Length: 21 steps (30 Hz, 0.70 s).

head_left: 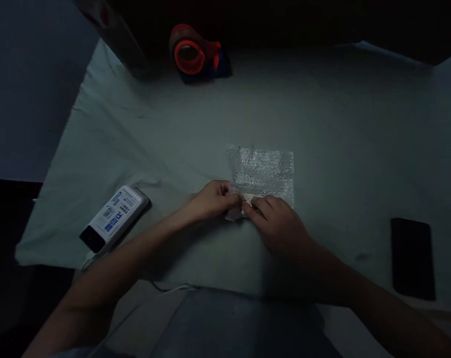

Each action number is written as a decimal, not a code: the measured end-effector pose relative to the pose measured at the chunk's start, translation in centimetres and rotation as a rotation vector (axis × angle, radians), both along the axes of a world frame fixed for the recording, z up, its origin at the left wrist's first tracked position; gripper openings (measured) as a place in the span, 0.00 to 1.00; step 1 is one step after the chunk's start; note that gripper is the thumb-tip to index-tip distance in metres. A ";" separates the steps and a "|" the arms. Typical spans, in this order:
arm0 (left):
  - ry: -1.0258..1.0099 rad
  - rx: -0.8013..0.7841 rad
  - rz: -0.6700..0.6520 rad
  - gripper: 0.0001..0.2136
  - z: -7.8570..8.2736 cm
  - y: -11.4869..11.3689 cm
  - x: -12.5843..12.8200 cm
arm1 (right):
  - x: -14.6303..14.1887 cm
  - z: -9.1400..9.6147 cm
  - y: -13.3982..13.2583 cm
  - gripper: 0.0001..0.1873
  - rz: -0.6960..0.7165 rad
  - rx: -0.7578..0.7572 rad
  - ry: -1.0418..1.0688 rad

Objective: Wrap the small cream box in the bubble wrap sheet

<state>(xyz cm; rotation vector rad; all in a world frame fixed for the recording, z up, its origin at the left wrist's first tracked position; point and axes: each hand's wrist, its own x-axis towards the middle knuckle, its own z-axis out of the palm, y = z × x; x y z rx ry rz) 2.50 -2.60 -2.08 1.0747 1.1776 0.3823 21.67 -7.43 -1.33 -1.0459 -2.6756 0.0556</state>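
Observation:
A sheet of clear bubble wrap (266, 169) lies flat on the cloth-covered table in front of me. At its near edge is a small pale item (248, 199), partly wrapped and mostly hidden by my fingers, so its kind cannot be made out. My left hand (218, 199) pinches the left side of the bubble wrap, which is bunched up there. Curled over the small item and the wrap's near edge, my right hand (275, 219) presses down with its fingertips. The two hands are close together, thumbs almost meeting.
An orange and blue tape dispenser (190, 54) stands at the back left. A white power bank-like device (115, 216) with a cable rests at the left. Toward the right lies a dark flat rectangular object (412, 258). A dark upright surface bounds the table's back.

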 end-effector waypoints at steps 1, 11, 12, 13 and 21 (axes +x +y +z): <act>-0.027 -0.009 -0.011 0.09 0.5 0.1 0.4 | 0.1 0.0 0.0 0.16 0.001 0.000 0.020; 0.160 0.326 -0.201 0.09 2.8 -1.8 1.2 | 1.4 -0.4 -1.0 0.12 -0.051 -0.101 0.342; 0.229 0.486 -0.241 0.09 2.5 -2.2 1.4 | 1.4 -0.5 -1.1 0.11 -0.059 -0.102 0.350; 0.288 0.652 -0.266 0.08 2.1 -2.6 1.5 | 1.3 -0.5 -1.2 0.11 -0.066 -0.107 0.351; 0.224 1.039 -0.250 0.04 -0.7 -3.3 1.4 | 3.9 1.1 -2.7 0.11 -0.508 -0.341 0.442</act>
